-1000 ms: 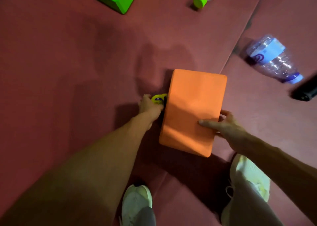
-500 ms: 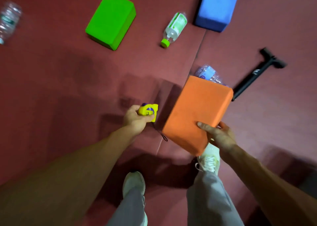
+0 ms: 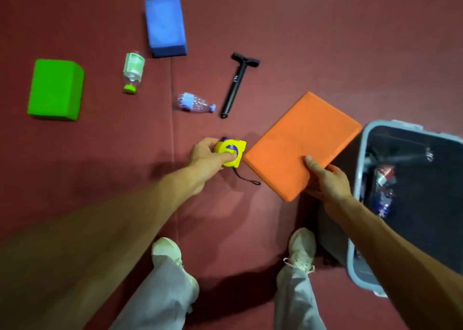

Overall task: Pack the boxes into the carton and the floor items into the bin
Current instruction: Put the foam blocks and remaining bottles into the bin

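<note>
My right hand (image 3: 328, 181) grips the near corner of an orange box (image 3: 298, 141), thumb on top, holding it in the air left of the bin. My left hand (image 3: 208, 153) holds a yellow tape measure (image 3: 231, 151) whose black strap dangles below it. The bin (image 3: 362, 159), dark inside with a pale blue rim, stands at the right and holds bottles and other items. On the dark red floor lie a green box (image 3: 55, 89), a blue box (image 3: 165, 27), a green-capped bottle (image 3: 132, 70), a purple-capped bottle (image 3: 194, 101) and a black pump (image 3: 236, 84). No carton is in view.
My two feet in white shoes (image 3: 166, 250) stand on the floor mat, the right shoe (image 3: 302, 248) close to the bin's side. A seam in the mat (image 3: 172, 134) runs from the blue box toward me.
I have stood up from the floor. Both hands lifted their loads: the orange box rose and swung right toward the bin, and the tape measure came up off the mat.
</note>
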{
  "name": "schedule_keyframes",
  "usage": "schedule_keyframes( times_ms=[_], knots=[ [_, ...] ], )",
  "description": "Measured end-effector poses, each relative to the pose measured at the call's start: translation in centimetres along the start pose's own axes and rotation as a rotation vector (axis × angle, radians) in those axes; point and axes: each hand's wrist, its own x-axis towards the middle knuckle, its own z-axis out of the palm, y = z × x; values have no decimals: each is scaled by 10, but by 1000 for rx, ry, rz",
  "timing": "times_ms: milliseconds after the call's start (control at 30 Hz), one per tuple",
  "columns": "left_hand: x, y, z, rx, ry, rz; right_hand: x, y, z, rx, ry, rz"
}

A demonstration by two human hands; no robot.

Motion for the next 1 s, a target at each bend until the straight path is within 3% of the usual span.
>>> schedule_keyframes(
  times_ms=[267,433,733,867,1000],
  knots=[
    [-27,17,223,126,-150,49,24,73,-231,254,216,89],
    [-34,7,343,265,-257,113,47,140,-317,359,358,248],
    [-6,-36,460,457,-316,99,96,243,-336,514,291,455],
    [4,-38,482,403,-265,60,107,249,-330,411,217,590],
    [11,-21,500,284,-246,50,115,224,-340,345,198,507]
  ],
)
